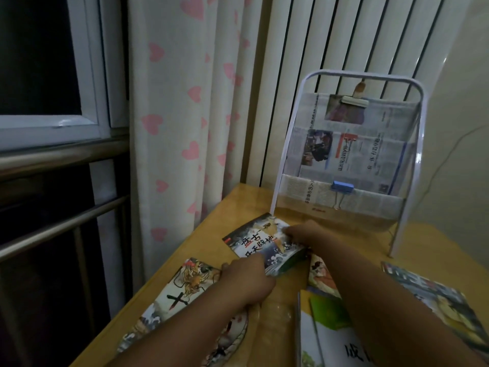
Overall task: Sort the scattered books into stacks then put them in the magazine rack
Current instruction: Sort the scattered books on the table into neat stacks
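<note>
Both my arms reach forward over the wooden surface (238,207); my left hand (248,280) and right hand (304,233) pinch opposite edges of the picture book (258,242), lying before the magazine rack (352,160).

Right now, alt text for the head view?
Both hands, left and right, hold a picture book on a wooden table before a white magazine rack; more books lie scattered around.
</note>
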